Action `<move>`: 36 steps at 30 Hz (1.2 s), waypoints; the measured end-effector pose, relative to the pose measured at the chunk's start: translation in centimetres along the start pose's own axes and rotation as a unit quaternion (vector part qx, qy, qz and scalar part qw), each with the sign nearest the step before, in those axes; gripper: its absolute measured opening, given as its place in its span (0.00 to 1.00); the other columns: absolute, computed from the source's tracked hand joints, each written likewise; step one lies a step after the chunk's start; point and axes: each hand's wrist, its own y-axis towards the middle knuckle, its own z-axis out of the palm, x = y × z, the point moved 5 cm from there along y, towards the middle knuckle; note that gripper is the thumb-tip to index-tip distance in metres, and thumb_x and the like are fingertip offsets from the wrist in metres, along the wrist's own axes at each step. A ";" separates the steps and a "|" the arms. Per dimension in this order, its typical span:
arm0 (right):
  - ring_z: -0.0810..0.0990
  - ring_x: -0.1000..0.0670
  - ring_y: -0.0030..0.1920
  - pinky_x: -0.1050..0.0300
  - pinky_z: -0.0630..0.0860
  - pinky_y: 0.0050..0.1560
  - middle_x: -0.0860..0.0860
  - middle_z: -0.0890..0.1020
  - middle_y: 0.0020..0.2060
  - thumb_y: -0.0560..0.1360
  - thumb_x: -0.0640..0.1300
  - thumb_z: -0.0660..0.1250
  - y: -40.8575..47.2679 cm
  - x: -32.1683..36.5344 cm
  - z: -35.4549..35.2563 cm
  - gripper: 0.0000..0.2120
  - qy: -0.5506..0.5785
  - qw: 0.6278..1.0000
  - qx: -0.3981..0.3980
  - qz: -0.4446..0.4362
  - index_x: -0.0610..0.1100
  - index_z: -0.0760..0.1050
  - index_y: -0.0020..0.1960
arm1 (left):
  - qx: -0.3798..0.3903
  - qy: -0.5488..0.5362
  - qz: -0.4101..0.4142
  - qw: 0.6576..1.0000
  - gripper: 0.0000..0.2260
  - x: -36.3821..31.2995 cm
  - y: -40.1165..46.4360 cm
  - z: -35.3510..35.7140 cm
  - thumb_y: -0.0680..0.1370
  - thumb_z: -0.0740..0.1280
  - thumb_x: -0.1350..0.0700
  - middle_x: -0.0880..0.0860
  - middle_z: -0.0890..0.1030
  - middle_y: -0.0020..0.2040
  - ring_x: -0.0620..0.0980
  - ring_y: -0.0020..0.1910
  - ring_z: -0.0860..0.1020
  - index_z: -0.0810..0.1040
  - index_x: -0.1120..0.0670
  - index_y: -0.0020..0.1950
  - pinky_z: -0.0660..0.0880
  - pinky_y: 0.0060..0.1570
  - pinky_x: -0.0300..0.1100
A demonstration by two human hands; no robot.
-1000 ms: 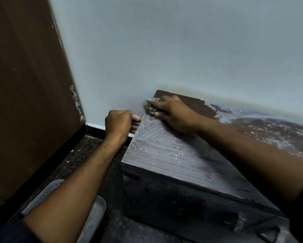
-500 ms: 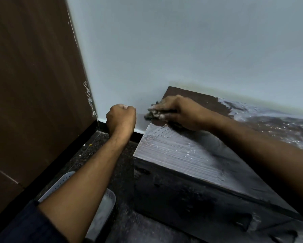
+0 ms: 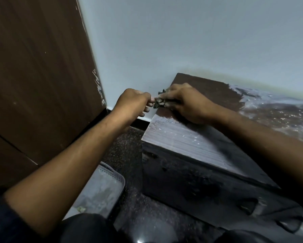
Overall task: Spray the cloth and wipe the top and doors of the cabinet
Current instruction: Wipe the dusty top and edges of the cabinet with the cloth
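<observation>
A small, crumpled, dirty cloth [image 3: 160, 102] sits at the far left corner of a low dark wooden cabinet [image 3: 191, 142], right at the edge of its top. The right hand [image 3: 185, 104] lies over the cloth with fingers curled around it, grasping it against the cabinet top. The left hand [image 3: 133, 102], held just off the cabinet's left edge, meets the cloth with its fingertips; whether it pinches the cloth or only touches it cannot be told. The cabinet top shows streaky wet marks near the hands and pale foam farther right. Behind it stands a pale wall [image 3: 182, 41], to the left a brown wooden panel [image 3: 38, 67]. A perforated grey tray [image 3: 103, 188] lies on the speckled floor [image 3: 128, 151] below the left forearm
</observation>
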 end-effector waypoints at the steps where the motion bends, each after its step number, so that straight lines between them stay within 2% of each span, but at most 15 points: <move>1: 0.74 0.48 0.60 0.56 0.70 0.64 0.50 0.79 0.59 0.79 0.45 0.66 -0.6 0.7 0.4 0.16 0.006 1.000 0.005 -0.017 0.49 0.77 0.67 | -0.027 0.015 0.008 0.999 0.11 0.1 -0.4 -0.5 0.69 0.63 0.52 0.51 0.86 0.39 0.50 0.37 0.83 0.85 0.54 0.37 0.79 0.42 0.47; 5: 0.75 0.51 0.59 0.59 0.68 0.60 0.51 0.80 0.59 0.79 0.45 0.67 -1.5 1.1 0.4 0.16 0.007 0.999 0.014 -0.047 0.49 0.78 0.66 | -0.116 0.007 0.052 0.992 0.12 0.9 -2.0 -1.1 0.73 0.61 0.52 0.45 0.85 0.41 0.45 0.40 0.81 0.84 0.50 0.41 0.79 0.49 0.48; 8: 0.77 0.47 0.61 0.62 0.68 0.64 0.47 0.80 0.60 0.79 0.42 0.67 0.6 -0.8 -0.5 0.16 -0.009 1.000 -0.012 0.005 0.46 0.78 0.66 | -0.159 0.024 0.086 0.983 0.12 0.8 -2.7 -0.9 0.77 0.61 0.54 0.44 0.86 0.46 0.37 0.38 0.79 0.85 0.50 0.45 0.77 0.41 0.35; 11: 0.75 0.48 0.63 0.54 0.67 0.70 0.48 0.80 0.60 0.80 0.43 0.66 0.7 0.3 -0.1 0.15 -0.009 1.000 -0.007 0.008 0.47 0.79 0.66 | -0.196 0.046 0.129 0.971 0.13 0.0 -3.5 -1.0 0.78 0.60 0.54 0.43 0.85 0.48 0.36 0.42 0.80 0.85 0.51 0.50 0.71 0.36 0.26; 12: 0.74 0.55 0.63 0.58 0.67 0.70 0.52 0.80 0.57 0.80 0.44 0.66 0.0 1.3 0.1 0.14 0.008 1.000 0.001 -0.014 0.48 0.79 0.65 | -0.199 0.045 0.134 0.970 0.13 -0.1 -3.6 -1.0 0.79 0.60 0.54 0.43 0.85 0.47 0.37 0.43 0.81 0.85 0.51 0.50 0.72 0.38 0.28; 14: 0.68 0.71 0.56 0.79 0.59 0.62 0.62 0.77 0.52 0.79 0.44 0.67 -2.2 3.2 0.6 0.15 0.027 0.997 0.026 -0.073 0.48 0.79 0.65 | -0.186 0.030 0.131 0.973 0.12 0.0 -3.6 -0.7 0.79 0.61 0.55 0.43 0.86 0.45 0.38 0.42 0.81 0.85 0.51 0.48 0.76 0.41 0.36; 16: 0.65 0.70 0.50 0.84 0.56 0.56 0.58 0.78 0.54 0.78 0.43 0.67 -3.5 3.4 0.5 0.16 0.020 0.994 0.039 -0.098 0.49 0.78 0.66 | -0.159 0.005 0.120 0.980 0.12 0.4 -3.5 -0.5 0.78 0.62 0.56 0.44 0.86 0.43 0.41 0.40 0.82 0.86 0.50 0.46 0.80 0.42 0.43; 18: 0.68 0.60 0.57 0.77 0.61 0.58 0.51 0.78 0.61 0.79 0.43 0.66 -3.0 1.9 -0.3 0.16 0.003 0.998 0.036 -0.057 0.51 0.77 0.67 | -0.137 -0.002 0.115 0.984 0.11 0.5 -3.3 -0.3 0.77 0.63 0.56 0.44 0.86 0.43 0.46 0.39 0.82 0.86 0.50 0.45 0.80 0.42 0.48; 20: 0.71 0.50 0.63 0.62 0.66 0.64 0.50 0.77 0.63 0.80 0.44 0.65 -2.0 0.7 -0.6 0.17 -0.012 1.000 0.016 -0.001 0.51 0.76 0.68 | -0.111 -0.007 0.113 0.987 0.11 0.7 -3.2 -0.2 0.76 0.63 0.55 0.44 0.86 0.41 0.43 0.38 0.82 0.86 0.48 0.42 0.80 0.43 0.48; 22: 0.72 0.48 0.63 0.56 0.67 0.67 0.50 0.78 0.62 0.80 0.45 0.65 -1.6 1.7 -0.2 0.16 -0.006 1.000 0.010 0.005 0.50 0.77 0.67 | -0.106 -0.011 0.110 0.988 0.11 0.9 -3.0 -0.3 0.75 0.63 0.55 0.45 0.86 0.38 0.44 0.37 0.82 0.85 0.49 0.40 0.80 0.43 0.49; 23: 0.73 0.50 0.62 0.56 0.68 0.66 0.51 0.79 0.60 0.79 0.46 0.66 -1.9 2.8 0.3 0.15 0.011 1.000 0.011 -0.013 0.50 0.78 0.66 | -0.117 -0.020 0.107 0.987 0.11 0.9 -2.8 -0.6 0.74 0.63 0.54 0.45 0.86 0.37 0.45 0.36 0.82 0.85 0.49 0.39 0.80 0.41 0.50; 26: 0.68 0.60 0.56 0.71 0.62 0.61 0.59 0.76 0.53 0.79 0.47 0.67 -4.1 5.6 1.5 0.14 0.048 0.994 0.031 -0.089 0.52 0.79 0.64 | -0.129 -0.048 0.081 0.987 0.12 1.1 -2.4 -1.4 0.71 0.63 0.51 0.48 0.85 0.33 0.45 0.32 0.80 0.85 0.50 0.36 0.76 0.38 0.45; 29: 0.69 0.54 0.59 0.64 0.65 0.59 0.57 0.78 0.56 0.79 0.47 0.66 -3.8 4.8 1.1 0.16 0.021 0.996 0.048 -0.066 0.54 0.77 0.66 | -0.081 -0.002 0.073 0.994 0.12 1.3 -2.5 -0.6 0.69 0.64 0.51 0.44 0.81 0.26 0.44 0.27 0.76 0.82 0.49 0.29 0.73 0.34 0.42; 32: 0.70 0.50 0.61 0.65 0.62 0.58 0.54 0.78 0.60 0.79 0.46 0.66 -3.0 4.8 1.1 0.15 0.024 0.999 0.028 -0.027 0.53 0.78 0.65 | -0.067 0.015 0.075 0.995 0.12 1.2 -2.7 -0.2 0.68 0.64 0.52 0.46 0.71 0.21 0.47 0.24 0.67 0.75 0.53 0.24 0.66 0.33 0.43; 36: 0.70 0.51 0.59 0.61 0.65 0.60 0.55 0.78 0.59 0.79 0.47 0.67 -4.7 7.2 2.2 0.15 0.046 0.993 0.053 -0.099 0.54 0.79 0.65 | -0.068 -0.011 0.096 0.993 0.13 0.7 -2.7 -1.0 0.70 0.64 0.53 0.47 0.82 0.26 0.44 0.26 0.77 0.83 0.49 0.27 0.72 0.31 0.39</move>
